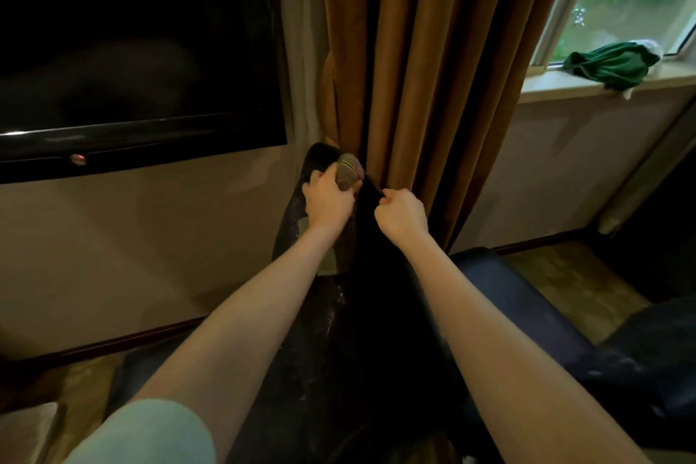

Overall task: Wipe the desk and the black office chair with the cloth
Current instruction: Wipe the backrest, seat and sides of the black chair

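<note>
1 chair (339, 313) | left hand (327, 200) grips 1 cloth (348, 171) | right hand (401, 217) pinches chair

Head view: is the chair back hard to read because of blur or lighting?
Head view: mainly lighting; the black office chair sits in dim shade against the bright window. Head view: the cloth in the left hand's grip is slightly blurred; edges bend from the wide lens.
</note>
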